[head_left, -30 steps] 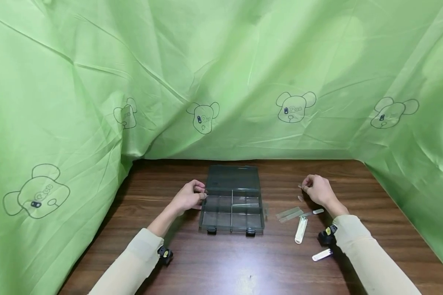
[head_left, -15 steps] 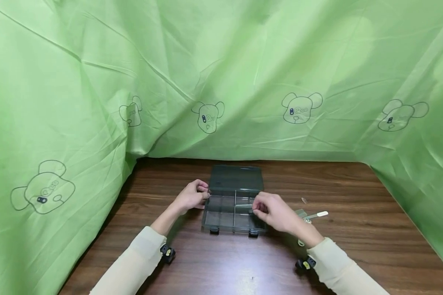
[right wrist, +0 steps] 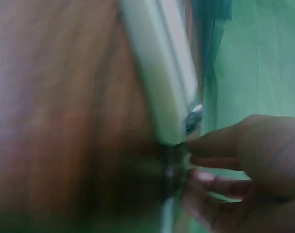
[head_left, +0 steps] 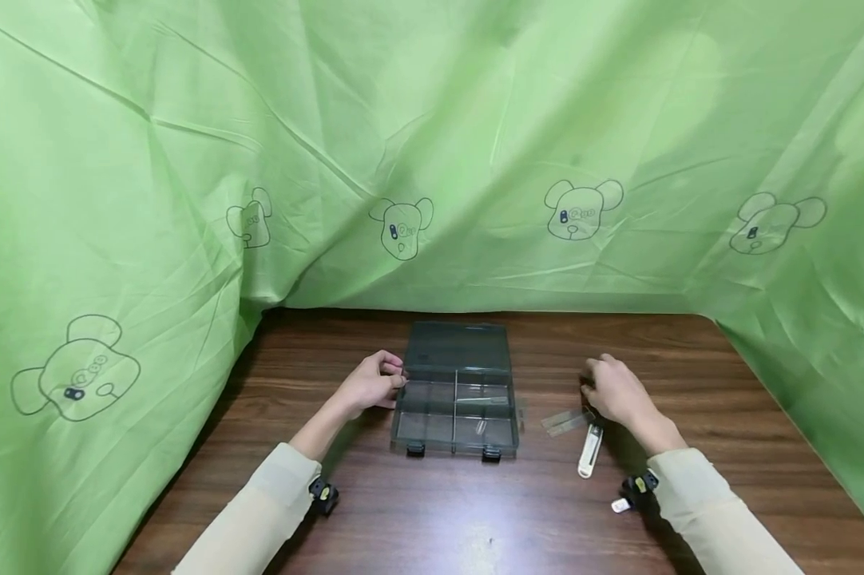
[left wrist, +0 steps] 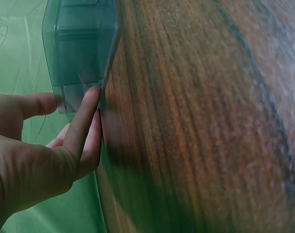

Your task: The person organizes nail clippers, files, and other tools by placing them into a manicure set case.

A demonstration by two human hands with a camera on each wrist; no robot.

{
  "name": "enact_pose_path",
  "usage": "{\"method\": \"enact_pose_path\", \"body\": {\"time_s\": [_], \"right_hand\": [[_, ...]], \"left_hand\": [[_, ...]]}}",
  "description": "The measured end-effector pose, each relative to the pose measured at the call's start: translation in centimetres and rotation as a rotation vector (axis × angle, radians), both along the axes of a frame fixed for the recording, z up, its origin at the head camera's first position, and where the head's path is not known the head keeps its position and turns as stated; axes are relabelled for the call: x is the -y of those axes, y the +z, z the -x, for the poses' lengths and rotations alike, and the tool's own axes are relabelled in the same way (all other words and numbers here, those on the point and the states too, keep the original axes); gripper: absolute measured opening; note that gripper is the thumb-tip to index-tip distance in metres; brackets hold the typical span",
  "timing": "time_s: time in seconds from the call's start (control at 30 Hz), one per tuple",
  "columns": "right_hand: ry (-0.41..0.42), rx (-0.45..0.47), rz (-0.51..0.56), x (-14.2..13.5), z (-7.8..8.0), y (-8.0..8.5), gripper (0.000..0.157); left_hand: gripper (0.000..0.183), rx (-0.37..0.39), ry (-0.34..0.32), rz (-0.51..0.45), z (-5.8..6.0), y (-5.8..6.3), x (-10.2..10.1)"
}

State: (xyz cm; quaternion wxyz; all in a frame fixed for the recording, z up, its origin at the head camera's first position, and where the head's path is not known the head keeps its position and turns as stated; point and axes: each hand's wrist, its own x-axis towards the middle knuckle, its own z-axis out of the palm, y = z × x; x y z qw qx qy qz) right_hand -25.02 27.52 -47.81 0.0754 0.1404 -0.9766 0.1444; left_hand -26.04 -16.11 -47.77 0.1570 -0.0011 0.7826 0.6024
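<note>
My left hand (head_left: 370,385) holds the left side of a dark see-through compartment box (head_left: 426,444), thumb at the rim and fingers along the outer wall. The left wrist view shows those fingers on the box's clear wall (left wrist: 79,53). The box's lid (head_left: 457,347) lies back. In its right compartments are a slim clear strip (head_left: 484,399) and a small clear piece (head_left: 481,427). My right hand (head_left: 619,391) is low over the table, thumb and fingertips apart. Beneath it in the right wrist view lies a slim white tool (right wrist: 159,73) with a metal tip, blurred.
Flat clear strips (head_left: 567,421) lie between the box and my right hand. A second white piece (head_left: 621,505) shows partly behind the right wrist camera. Green cloth (head_left: 475,160) hangs around the back and sides of the wooden table (head_left: 374,511).
My right hand went left to the box, then back right over the table. A small clear piece now lies in the front right compartment. My left hand stays on the box.
</note>
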Motion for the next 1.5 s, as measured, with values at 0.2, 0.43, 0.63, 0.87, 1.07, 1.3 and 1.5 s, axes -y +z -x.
{"method": "enact_pose_path", "body": {"time_s": [0.2, 0.43, 0.63, 0.87, 1.07, 1.3, 1.5], "right_hand": [[0.021, 0.005, 0.056, -0.8, 0.1, -0.6, 0.009], [0.14, 0.038, 0.251, 3.6, -1.0, 0.9, 0.015], [0.429, 0.139, 0.41, 10.1, -3.1, 2.5, 0.016], [0.512, 0.109, 0.289, 11.1, -3.5, 2.4, 0.015], [0.435, 0.074, 0.119, 5.6, -1.9, 2.3, 0.022], [0.386, 0.115, 0.075, 1.7, -2.7, 0.2, 0.02], [0.361, 0.097, 0.098, 1.4, -2.9, -0.4, 0.019]], "left_hand": [[0.035, -0.011, -0.01, -0.004, 0.2, -0.2, 0.1], [0.036, 0.003, -0.023, 0.0, 0.1, -0.2, 0.0], [0.037, -0.005, -0.005, -0.011, 0.0, -0.5, 0.3], [0.04, 0.0, -0.017, -0.021, 0.0, -0.5, 0.2], [0.041, 0.002, -0.01, -0.031, 0.0, -0.5, 0.5], [0.039, 0.008, -0.027, -0.035, 0.2, -0.6, 0.6], [0.04, 0.014, -0.033, -0.037, 0.3, -0.5, 0.3]]}}
